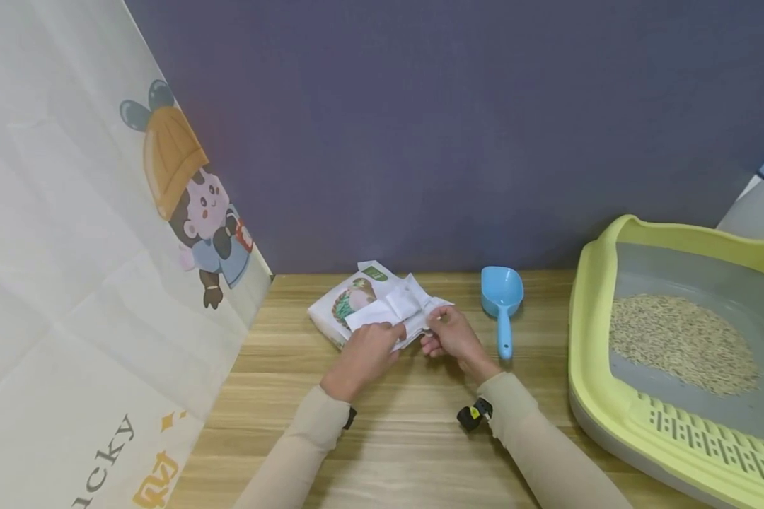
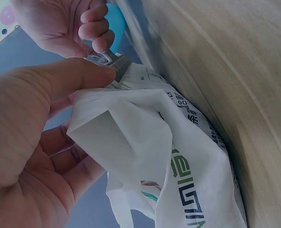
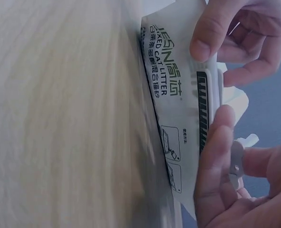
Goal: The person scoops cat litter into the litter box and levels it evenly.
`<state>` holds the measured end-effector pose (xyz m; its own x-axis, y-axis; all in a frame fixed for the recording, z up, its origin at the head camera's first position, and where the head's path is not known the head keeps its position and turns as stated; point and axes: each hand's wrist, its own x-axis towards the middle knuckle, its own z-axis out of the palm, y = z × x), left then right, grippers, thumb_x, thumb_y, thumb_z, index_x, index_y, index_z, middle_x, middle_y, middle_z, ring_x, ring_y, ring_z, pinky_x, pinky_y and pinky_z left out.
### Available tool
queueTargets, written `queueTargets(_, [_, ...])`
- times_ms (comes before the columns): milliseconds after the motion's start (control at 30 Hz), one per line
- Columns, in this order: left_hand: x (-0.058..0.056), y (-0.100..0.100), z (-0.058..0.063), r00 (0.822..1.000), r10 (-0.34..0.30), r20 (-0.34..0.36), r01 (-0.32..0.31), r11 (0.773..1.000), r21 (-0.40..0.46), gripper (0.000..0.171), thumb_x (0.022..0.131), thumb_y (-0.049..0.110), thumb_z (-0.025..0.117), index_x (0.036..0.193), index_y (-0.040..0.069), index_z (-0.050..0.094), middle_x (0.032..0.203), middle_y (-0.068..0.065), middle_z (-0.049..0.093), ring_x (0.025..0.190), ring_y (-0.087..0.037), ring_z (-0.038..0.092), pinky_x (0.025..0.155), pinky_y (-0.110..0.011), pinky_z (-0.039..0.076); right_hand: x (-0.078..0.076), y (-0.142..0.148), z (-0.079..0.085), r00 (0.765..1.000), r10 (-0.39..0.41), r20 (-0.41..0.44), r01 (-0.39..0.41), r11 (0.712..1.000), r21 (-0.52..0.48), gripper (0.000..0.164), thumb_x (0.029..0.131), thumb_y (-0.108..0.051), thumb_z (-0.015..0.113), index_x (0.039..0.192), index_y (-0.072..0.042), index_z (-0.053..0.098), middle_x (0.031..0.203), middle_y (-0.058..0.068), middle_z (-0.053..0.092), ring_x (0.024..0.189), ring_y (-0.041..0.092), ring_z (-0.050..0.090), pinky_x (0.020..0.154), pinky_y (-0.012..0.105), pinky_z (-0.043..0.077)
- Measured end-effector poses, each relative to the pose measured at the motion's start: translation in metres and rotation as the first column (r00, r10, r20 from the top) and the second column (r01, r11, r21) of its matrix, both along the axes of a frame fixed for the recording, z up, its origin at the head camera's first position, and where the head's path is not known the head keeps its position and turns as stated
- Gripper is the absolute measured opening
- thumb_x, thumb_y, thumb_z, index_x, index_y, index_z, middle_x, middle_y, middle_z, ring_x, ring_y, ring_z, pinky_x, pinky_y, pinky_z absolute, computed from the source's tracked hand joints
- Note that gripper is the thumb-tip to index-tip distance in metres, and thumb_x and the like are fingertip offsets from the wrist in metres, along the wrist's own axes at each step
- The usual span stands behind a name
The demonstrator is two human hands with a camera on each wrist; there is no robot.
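Observation:
A white cat litter bag [image 1: 382, 300] with green print lies on the wooden table, its top folded over. Along the fold runs a pale sealing clip [image 3: 215, 90], seen edge-on in the right wrist view. My left hand [image 1: 371, 348] pinches the folded top between thumb and fingers, near one end of the clip. At the other end, my right hand [image 1: 453, 336] pinches the clip's small end piece [image 3: 235, 164] between thumb and fingers. Whether the clip is fastened cannot be made out.
To the right of the bag lies a blue scoop [image 1: 502, 304], handle towards me. A yellow-green and grey litter box [image 1: 586, 339] holding litter pellets [image 1: 681, 343] stands further right. Behind is a dark blue panel [image 1: 452, 141], and a printed white sheet [image 1: 70, 233] hangs at left.

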<state>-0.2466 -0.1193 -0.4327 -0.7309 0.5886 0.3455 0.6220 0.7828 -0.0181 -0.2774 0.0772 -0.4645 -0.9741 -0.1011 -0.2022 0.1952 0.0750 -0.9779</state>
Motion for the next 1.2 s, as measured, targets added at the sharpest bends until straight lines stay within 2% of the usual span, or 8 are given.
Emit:
queueTargets(200, [-0.001, 0.000, 0.000, 1.000, -0.007, 0.002, 0.007, 1.000, -0.009, 0.018, 0.084, 0.012, 0.077, 0.100, 0.016, 0.072, 0.086, -0.004, 0.074, 0.071, -0.020, 0.069, 0.063, -0.033, 0.056, 0.000, 0.004, 0.000, 0.999, 0.043, -0.018, -0.041, 0.994, 0.101, 0.020, 0.107, -0.019, 0.047, 0.121, -0.005, 0.047, 0.069, 0.006, 0.068, 0.052, 0.011, 0.065, 0.051, 0.025, 0.052])
queueTargets(367, [-0.001, 0.000, 0.001, 1.000, -0.012, 0.004, 0.012, 1.000, -0.007, 0.017, 0.085, 0.012, 0.077, 0.100, 0.016, 0.072, 0.087, -0.004, 0.075, 0.072, -0.020, 0.070, 0.064, -0.033, 0.056, -0.001, 0.006, 0.002, 0.997, 0.072, -0.028, -0.066, 0.982, 0.179, 0.024, 0.107, -0.023, 0.048, 0.124, -0.006, 0.049, 0.070, 0.009, 0.069, 0.051, 0.013, 0.064, 0.051, 0.026, 0.051])
queueTargets(533, [-0.002, 0.001, 0.000, 1.000, -0.018, 0.008, 0.018, 1.000, -0.006, 0.017, 0.085, 0.014, 0.078, 0.101, 0.016, 0.072, 0.089, -0.005, 0.075, 0.073, -0.021, 0.070, 0.065, -0.033, 0.057, -0.002, 0.012, 0.009, 0.992, 0.121, -0.036, -0.104, 0.945, 0.312, 0.028, 0.105, -0.027, 0.052, 0.126, -0.009, 0.052, 0.074, 0.015, 0.071, 0.053, 0.016, 0.065, 0.052, 0.028, 0.052])
queueTargets(633, [-0.002, 0.001, -0.001, 1.000, -0.025, 0.002, 0.025, 1.000, -0.004, 0.017, 0.086, 0.016, 0.079, 0.102, 0.016, 0.072, 0.090, -0.004, 0.075, 0.074, -0.021, 0.070, 0.065, -0.034, 0.057, -0.002, 0.017, 0.014, 0.989, 0.142, -0.045, -0.115, 0.917, 0.381, 0.031, 0.104, -0.028, 0.053, 0.129, -0.009, 0.052, 0.075, 0.014, 0.071, 0.053, 0.016, 0.065, 0.054, 0.030, 0.054])
queueTargets(800, [-0.004, 0.004, 0.000, 0.999, -0.047, -0.006, 0.047, 0.999, 0.027, 0.015, 0.088, 0.021, 0.077, 0.101, 0.016, 0.072, 0.087, -0.002, 0.073, 0.073, -0.019, 0.069, 0.064, -0.034, 0.056, -0.002, 0.027, 0.021, 0.985, 0.151, -0.080, -0.106, 0.908, 0.406, 0.035, 0.105, -0.025, 0.053, 0.133, -0.004, 0.050, 0.072, 0.010, 0.069, 0.053, 0.015, 0.064, 0.054, 0.030, 0.054])
queueTargets(1033, [-0.004, -0.001, 0.007, 0.997, -0.065, -0.038, 0.069, 0.989, 0.131, 0.014, 0.089, 0.024, 0.074, 0.099, 0.015, 0.070, 0.080, 0.002, 0.066, 0.070, -0.014, 0.060, 0.065, -0.032, 0.051, -0.003, 0.037, 0.029, 0.980, 0.131, -0.151, -0.071, 0.934, 0.350, 0.041, 0.103, -0.020, 0.055, 0.137, 0.002, 0.048, 0.076, 0.018, 0.069, 0.057, 0.018, 0.066, 0.059, 0.035, 0.057])
queueTargets(1133, [-0.006, -0.006, 0.010, 0.996, -0.054, -0.073, 0.066, 0.985, 0.162, 0.015, 0.090, 0.025, 0.074, 0.101, 0.015, 0.070, 0.083, 0.002, 0.066, 0.076, -0.016, 0.062, 0.070, -0.033, 0.052, -0.003, 0.042, 0.034, 0.971, 0.123, -0.206, -0.034, 0.920, 0.391, 0.038, 0.103, -0.021, 0.055, 0.135, 0.000, 0.051, 0.083, 0.020, 0.070, 0.066, 0.025, 0.071, 0.062, 0.035, 0.057])
queueTargets(1200, [-0.008, -0.011, 0.013, 0.995, -0.033, -0.090, 0.049, 0.982, 0.182, 0.018, 0.090, 0.026, 0.074, 0.103, 0.014, 0.071, 0.087, 0.000, 0.067, 0.084, -0.019, 0.063, 0.076, -0.036, 0.053, -0.002, 0.046, 0.039, 0.956, 0.121, -0.267, 0.011, 0.896, 0.444, 0.036, 0.103, -0.022, 0.056, 0.133, -0.001, 0.054, 0.090, 0.022, 0.072, 0.074, 0.030, 0.073, 0.064, 0.034, 0.056])
